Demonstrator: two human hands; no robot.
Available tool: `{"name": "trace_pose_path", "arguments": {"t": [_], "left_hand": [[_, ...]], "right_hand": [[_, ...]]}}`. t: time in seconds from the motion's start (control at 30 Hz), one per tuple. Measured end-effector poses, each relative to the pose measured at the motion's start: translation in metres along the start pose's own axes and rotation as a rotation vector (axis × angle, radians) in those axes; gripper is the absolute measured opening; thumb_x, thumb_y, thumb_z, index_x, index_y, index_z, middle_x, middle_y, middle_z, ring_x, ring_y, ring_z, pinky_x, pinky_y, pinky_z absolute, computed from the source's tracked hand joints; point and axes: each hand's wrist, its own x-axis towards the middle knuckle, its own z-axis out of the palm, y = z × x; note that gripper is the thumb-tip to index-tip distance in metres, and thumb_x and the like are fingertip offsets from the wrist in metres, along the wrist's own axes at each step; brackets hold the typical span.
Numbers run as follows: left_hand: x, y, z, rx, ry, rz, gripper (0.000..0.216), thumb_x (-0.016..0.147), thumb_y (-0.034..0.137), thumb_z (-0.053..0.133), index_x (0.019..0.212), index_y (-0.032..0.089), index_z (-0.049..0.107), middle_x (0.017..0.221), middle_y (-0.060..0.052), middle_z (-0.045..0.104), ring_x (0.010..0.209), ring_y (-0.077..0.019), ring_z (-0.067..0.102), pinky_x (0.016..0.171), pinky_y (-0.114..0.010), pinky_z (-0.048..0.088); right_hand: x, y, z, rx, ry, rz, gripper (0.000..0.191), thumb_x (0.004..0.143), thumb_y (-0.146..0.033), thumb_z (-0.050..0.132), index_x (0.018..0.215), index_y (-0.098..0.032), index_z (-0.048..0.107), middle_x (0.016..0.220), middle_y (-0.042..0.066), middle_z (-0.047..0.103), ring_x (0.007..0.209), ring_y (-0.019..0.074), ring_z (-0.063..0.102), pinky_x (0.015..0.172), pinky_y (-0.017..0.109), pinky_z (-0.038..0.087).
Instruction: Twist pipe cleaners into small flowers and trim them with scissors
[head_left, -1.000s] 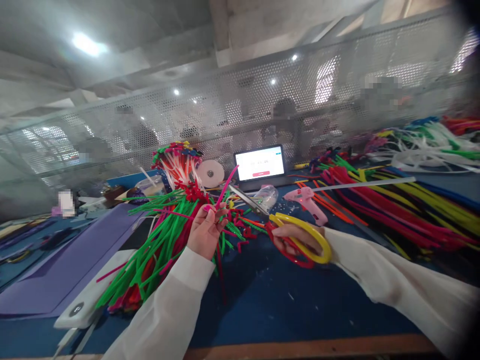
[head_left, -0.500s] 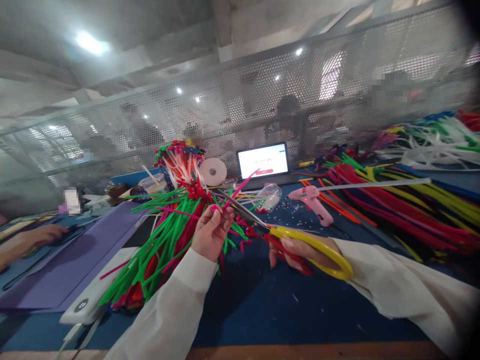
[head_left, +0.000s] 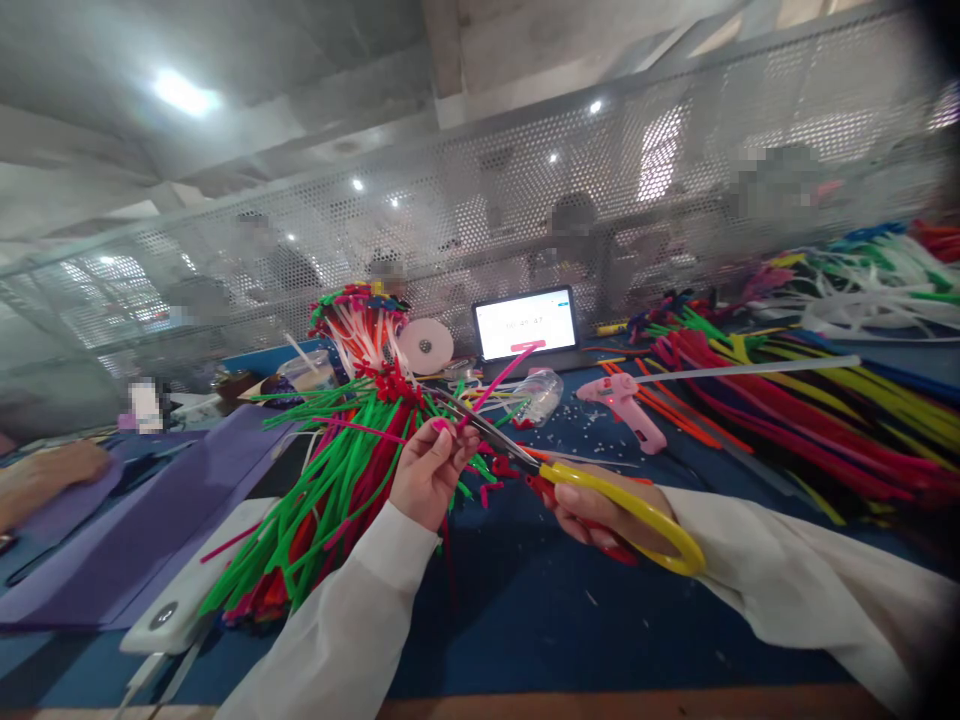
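Pinched between the fingers of my left hand [head_left: 431,470] is a pink pipe cleaner [head_left: 508,378], one end slanting up to the right. My right hand [head_left: 600,510] grips yellow-and-red-handled scissors [head_left: 630,505]. Their blades point up-left and lie close to the pipe cleaner, just beyond my left fingertips; whether they touch it I cannot tell. Beside my left hand lies a large bundle of green-stemmed pipe cleaner pieces [head_left: 330,500] with red and white parts. Small red pieces [head_left: 491,490] are scattered between my hands.
A pink glue gun [head_left: 634,415] lies behind my right hand. Loose coloured pipe cleaners [head_left: 810,420] spread at the right. A tablet [head_left: 523,322] stands at the back. On the left are purple sheets [head_left: 187,510], a white power bank [head_left: 199,580] and another person's hand [head_left: 56,480].
The scissors' handles have come closer together and the blades have closed around the pink pipe cleaner's area. My left hand moved slightly right. The other person's hand shifted left.
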Motion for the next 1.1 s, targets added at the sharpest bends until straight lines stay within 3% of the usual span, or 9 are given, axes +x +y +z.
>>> {"name": "trace_pose_path", "arguments": {"t": [0.23,0.47,0.6,0.8,0.87,1.0,1.1], "left_hand": [[0.0,-0.001,0.002,-0.037,-0.007,0.001,0.008,0.067,0.017,0.062,0.071,0.015,0.055,0.069,-0.001,0.06,0.075,-0.0115,0.059,0.067,-0.02,0.048],[-0.001,-0.001,0.002,-0.054,-0.012,-0.005,0.006,0.067,0.016,0.061,0.071,0.015,0.056,0.068,0.0,0.057,0.074,-0.0111,0.058,0.067,-0.02,0.048],[-0.001,-0.001,0.002,-0.079,-0.026,0.001,0.004,0.068,0.015,0.06,0.07,0.015,0.057,0.067,0.0,0.056,0.073,-0.011,0.058,0.066,-0.021,0.048],[0.0,-0.001,0.002,-0.085,-0.009,0.01,0.007,0.065,0.013,0.062,0.07,0.013,0.057,0.067,0.001,0.055,0.07,-0.0101,0.058,0.065,-0.02,0.048],[0.0,-0.001,0.002,-0.082,-0.006,0.005,0.008,0.065,0.013,0.062,0.07,0.013,0.056,0.067,0.001,0.054,0.07,-0.0097,0.057,0.065,-0.019,0.047],[0.0,-0.001,0.002,-0.072,-0.014,-0.003,0.008,0.066,0.014,0.062,0.07,0.014,0.055,0.066,0.001,0.053,0.069,-0.0083,0.055,0.063,-0.018,0.045],[0.002,0.001,0.0,-0.042,-0.062,0.017,0.007,0.07,0.018,0.058,0.068,0.014,0.053,0.06,0.002,0.05,0.061,-0.0063,0.051,0.056,-0.017,0.042]], "right_hand": [[0.001,-0.006,0.002,-0.041,-0.002,0.01,0.055,0.068,-0.069,0.027,0.061,-0.016,0.04,0.043,-0.005,0.038,0.03,0.0029,0.029,0.029,0.016,0.022],[-0.003,-0.015,0.002,-0.16,0.007,0.012,0.053,0.075,-0.063,0.023,0.048,-0.018,0.034,0.035,-0.003,0.031,0.029,0.0045,0.029,0.029,0.018,0.02],[-0.005,-0.017,0.005,-0.085,0.05,0.084,0.048,0.074,-0.061,0.028,0.055,-0.018,0.035,0.039,-0.005,0.032,0.028,0.003,0.028,0.026,0.016,0.018],[0.0,-0.016,0.006,0.021,0.029,0.363,0.035,0.076,-0.054,0.034,0.071,-0.019,0.037,0.039,-0.008,0.035,0.023,0.0027,0.027,0.022,0.013,0.02],[0.001,-0.015,0.007,0.0,0.054,0.353,0.035,0.075,-0.054,0.034,0.073,-0.019,0.038,0.037,-0.009,0.033,0.022,0.0033,0.026,0.021,0.013,0.02],[0.0,-0.012,0.011,-0.051,0.105,0.175,0.039,0.071,-0.058,0.037,0.077,-0.019,0.038,0.035,-0.011,0.031,0.022,0.0038,0.029,0.021,0.013,0.024],[0.003,-0.011,0.006,-0.019,0.084,0.207,0.036,0.074,-0.055,0.034,0.082,-0.02,0.039,0.035,-0.01,0.036,0.021,0.0047,0.03,0.022,0.014,0.025]]}}
